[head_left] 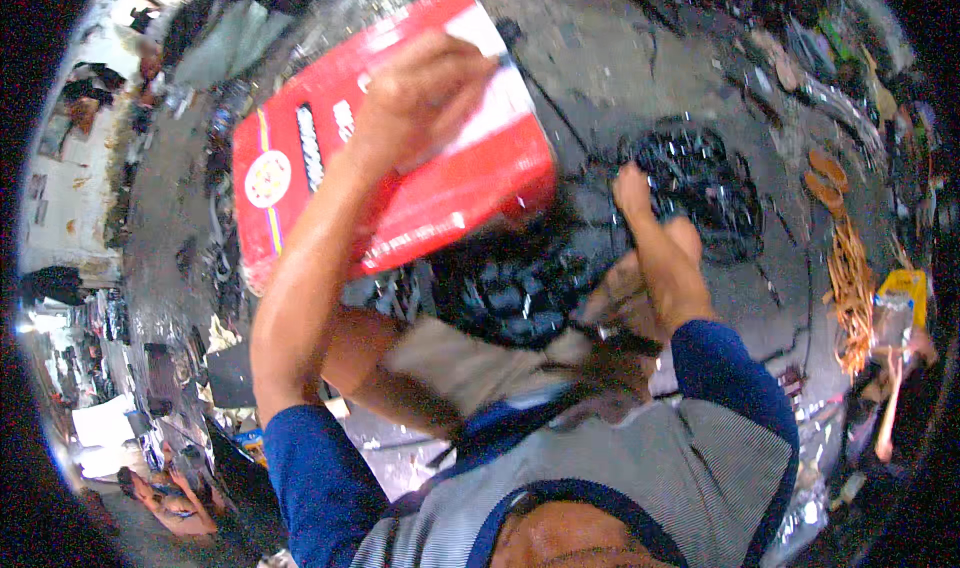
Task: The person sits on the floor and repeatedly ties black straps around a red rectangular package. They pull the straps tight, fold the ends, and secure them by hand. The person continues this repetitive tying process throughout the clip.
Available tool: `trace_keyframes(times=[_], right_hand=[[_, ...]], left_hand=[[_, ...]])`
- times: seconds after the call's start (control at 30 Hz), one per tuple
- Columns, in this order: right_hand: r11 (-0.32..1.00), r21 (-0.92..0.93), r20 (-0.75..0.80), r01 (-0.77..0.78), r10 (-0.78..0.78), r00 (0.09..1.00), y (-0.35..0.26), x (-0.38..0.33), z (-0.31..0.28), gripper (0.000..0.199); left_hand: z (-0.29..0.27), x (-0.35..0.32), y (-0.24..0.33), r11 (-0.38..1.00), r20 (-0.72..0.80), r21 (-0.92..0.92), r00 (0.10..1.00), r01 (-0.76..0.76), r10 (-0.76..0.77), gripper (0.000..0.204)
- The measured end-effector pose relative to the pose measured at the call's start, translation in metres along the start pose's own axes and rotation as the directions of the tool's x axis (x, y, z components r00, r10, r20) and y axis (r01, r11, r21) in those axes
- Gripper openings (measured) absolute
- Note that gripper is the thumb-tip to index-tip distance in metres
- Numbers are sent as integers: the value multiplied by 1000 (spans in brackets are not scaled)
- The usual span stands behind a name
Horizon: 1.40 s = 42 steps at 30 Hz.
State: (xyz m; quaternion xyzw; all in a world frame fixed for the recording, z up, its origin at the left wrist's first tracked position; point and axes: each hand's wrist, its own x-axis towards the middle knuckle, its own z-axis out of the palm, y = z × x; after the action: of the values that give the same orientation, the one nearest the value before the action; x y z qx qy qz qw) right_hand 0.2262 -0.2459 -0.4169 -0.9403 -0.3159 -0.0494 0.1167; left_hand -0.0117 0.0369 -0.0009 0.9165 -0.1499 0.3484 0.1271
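Blurred left hand (425, 90) over a glossy red-and-white rectangular box (450, 193), probably stiff, best held by opposite edges; right hand (633, 192) apart. Cannot tell either grip.

- Your view is moderately lit in the middle, and brightest along the far left rim, where a pale strip (65, 198) washes out toward white.
- Glare whitens patches of the red printed container (465, 183), and small glints dot the black coils (690, 183), whose darkest parts lose detail.
- Your left leg (405, 398) falls partly into shadow.
- Motion blur smears your left hand (425, 93) and softens your right hand (632, 190); finger detail is lost.
- Fisheye distortion bends and squeezes your surroundings toward the rim, with grainy black corners around it.
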Motion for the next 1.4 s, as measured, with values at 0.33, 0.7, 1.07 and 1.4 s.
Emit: trace_keyframes(times=[0.33, 0.7, 1.07, 1.4], right_hand=[[703, 72, -83, -707, 711, 698, 94, 28, -139, 36], [864, 456, 190, 215, -330, 925, -31, -26, -69, 24], [941, 153, 332, 303, -338, 880, -83, -88, 10, 51], [746, 547, 555, 380, -663, 503, -136, -88, -269, 16]], left_hand=[[2, 14, 28, 994, 79, 71, 994, -79, 73, 38], [3, 10, 31, 999, 58, 32, 998, -27, 25, 39], [-36, -60, 177, 983, -1, 20, 983, 185, -185, 39], [68, -124, 189, 561, 414, -427, 705, 709, -576, 97]])
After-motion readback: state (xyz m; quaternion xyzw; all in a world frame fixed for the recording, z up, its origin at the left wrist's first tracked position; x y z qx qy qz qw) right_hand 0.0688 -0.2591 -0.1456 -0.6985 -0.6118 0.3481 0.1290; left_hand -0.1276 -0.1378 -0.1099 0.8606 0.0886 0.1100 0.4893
